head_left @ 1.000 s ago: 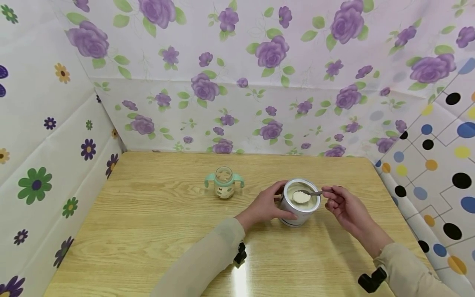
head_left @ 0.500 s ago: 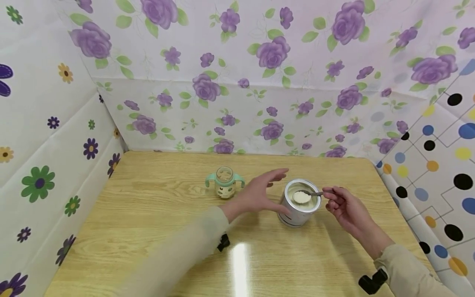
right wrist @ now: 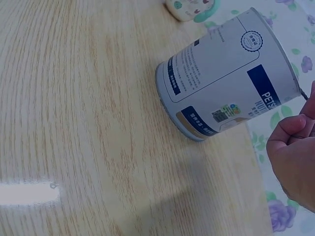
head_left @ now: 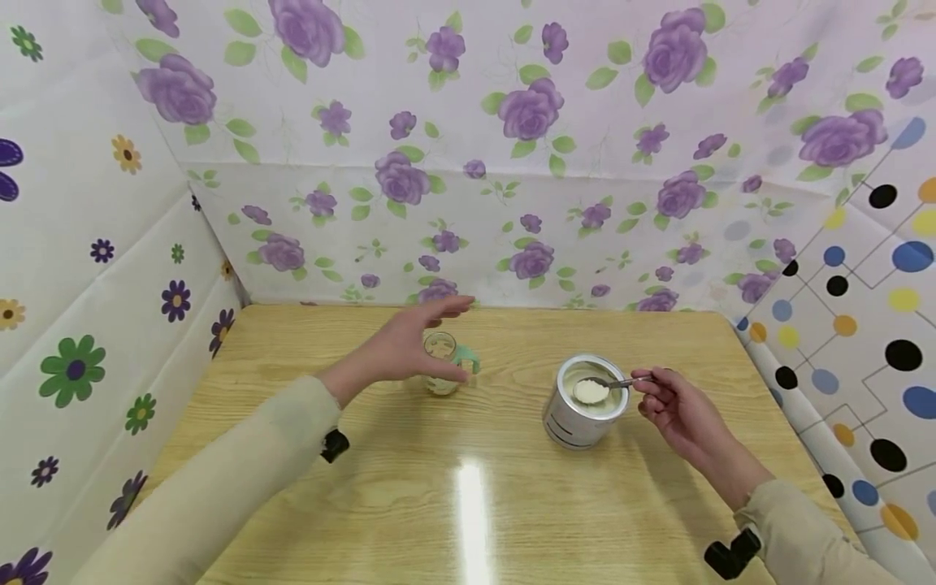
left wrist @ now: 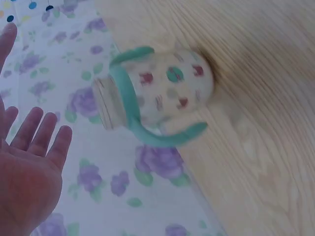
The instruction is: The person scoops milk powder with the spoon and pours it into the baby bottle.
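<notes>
My right hand (head_left: 683,414) pinches the handle of a metal spoon (head_left: 621,382). The spoon's bowl, heaped with pale powder (head_left: 591,392), is over the mouth of a white milk powder can (head_left: 578,426). In the right wrist view, the can (right wrist: 221,73) shows a printed label. My left hand (head_left: 398,345) is above and in front of a baby bottle (head_left: 442,382), its fingers spread apart and holding nothing. Part of the bottle is hidden behind the hand in the head view. The left wrist view shows the bottle (left wrist: 167,88) lidless, with two green handles; fingers and bottle are apart there.
A wooden table (head_left: 409,496) carries both containers, the bottle left of the can. Flower-patterned cloth (head_left: 468,219) closes off the back, and a dotted cloth (head_left: 863,341) stands along the right side. Another flowered cloth (head_left: 95,284) is on the left.
My left hand has let go of the can and moved left to the bottle. The right hand and the loaded spoon stay almost still over the can.
</notes>
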Motion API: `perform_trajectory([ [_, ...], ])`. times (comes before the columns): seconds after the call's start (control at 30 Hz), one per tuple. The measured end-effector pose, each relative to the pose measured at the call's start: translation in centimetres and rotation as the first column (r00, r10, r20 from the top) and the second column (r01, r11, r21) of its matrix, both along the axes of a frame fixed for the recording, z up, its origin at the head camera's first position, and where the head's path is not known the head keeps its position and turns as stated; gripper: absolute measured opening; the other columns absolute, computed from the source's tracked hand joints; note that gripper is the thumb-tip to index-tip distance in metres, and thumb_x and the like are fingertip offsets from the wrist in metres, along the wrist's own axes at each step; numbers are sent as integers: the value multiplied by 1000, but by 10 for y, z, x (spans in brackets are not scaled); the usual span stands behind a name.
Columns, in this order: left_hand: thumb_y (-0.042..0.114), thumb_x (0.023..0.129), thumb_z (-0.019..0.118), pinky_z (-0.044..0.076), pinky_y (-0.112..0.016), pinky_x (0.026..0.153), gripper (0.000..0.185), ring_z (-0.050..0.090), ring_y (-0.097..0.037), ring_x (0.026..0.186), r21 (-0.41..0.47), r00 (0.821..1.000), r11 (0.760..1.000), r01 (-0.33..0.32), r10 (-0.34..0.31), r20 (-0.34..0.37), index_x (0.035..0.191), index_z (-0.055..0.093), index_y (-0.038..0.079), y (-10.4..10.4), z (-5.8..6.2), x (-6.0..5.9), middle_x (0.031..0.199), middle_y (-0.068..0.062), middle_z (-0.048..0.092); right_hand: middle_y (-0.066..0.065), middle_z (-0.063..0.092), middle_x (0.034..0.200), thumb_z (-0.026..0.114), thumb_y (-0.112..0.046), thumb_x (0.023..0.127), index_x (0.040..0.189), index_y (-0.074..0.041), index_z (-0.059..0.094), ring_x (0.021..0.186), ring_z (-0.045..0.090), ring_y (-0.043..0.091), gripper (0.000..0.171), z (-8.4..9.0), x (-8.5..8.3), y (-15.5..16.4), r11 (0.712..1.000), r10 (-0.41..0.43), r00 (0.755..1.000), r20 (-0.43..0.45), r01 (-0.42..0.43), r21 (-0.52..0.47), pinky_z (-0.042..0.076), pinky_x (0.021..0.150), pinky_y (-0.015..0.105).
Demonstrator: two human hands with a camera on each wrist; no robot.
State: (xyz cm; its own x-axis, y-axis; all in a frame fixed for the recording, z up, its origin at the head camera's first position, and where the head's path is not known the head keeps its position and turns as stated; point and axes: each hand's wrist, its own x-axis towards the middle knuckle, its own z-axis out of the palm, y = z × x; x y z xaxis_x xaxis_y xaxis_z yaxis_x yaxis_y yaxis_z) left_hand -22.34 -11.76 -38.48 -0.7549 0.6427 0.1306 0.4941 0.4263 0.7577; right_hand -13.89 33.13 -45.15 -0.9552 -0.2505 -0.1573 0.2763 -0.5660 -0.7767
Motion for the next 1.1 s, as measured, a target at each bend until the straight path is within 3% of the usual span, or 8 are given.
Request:
perform_trajectory([
  [0.2,29,85,94,34,-52,126,98,41,-29,154,-9,999,1000,-23,24,37,166,39,21,-24,-11,-11,167,-3,44,7,82,93,37,-18,119,110,2,77,71,70,8,46,0,1,-2,1000,-10,1000,-5,10,-5,56,72,24],
  [0.5,31,85,94,33,-49,127,96,43,-29,153,22,986,995,-100,96,136,165,42,18,-32,-62,-28,166,-5,46,6,82,94,34,-18,119,111,1,78,72,71,8,49,0,3,-2,1000,9,1000,-27,-9,-13,56,73,24],
  [0.67,27,84,95,36,-51,125,92,48,-32,149,72,975,988,-135,120,189,161,47,12,-31,-82,-32,161,-8,51,6,82,94,35,-18,119,109,1,78,72,71,8,49,0,2,-3,1000,-2,1000,-23,2,-5,56,73,24],
  [0.9,24,86,94,49,-53,112,77,60,-29,132,127,959,976,-175,140,248,152,57,14,-30,-97,-31,140,-9,66,6,82,94,35,-18,119,109,1,79,71,71,8,49,0,2,-4,1000,-3,1000,-24,3,-8,57,73,24],
  [1.1,22,86,93,51,-49,109,70,63,-26,127,149,955,970,-192,150,256,148,60,16,-30,-101,-31,136,-7,68,8,82,95,31,-17,120,110,3,78,72,71,10,52,2,0,-5,998,7,999,-32,-9,-56,57,74,25],
])
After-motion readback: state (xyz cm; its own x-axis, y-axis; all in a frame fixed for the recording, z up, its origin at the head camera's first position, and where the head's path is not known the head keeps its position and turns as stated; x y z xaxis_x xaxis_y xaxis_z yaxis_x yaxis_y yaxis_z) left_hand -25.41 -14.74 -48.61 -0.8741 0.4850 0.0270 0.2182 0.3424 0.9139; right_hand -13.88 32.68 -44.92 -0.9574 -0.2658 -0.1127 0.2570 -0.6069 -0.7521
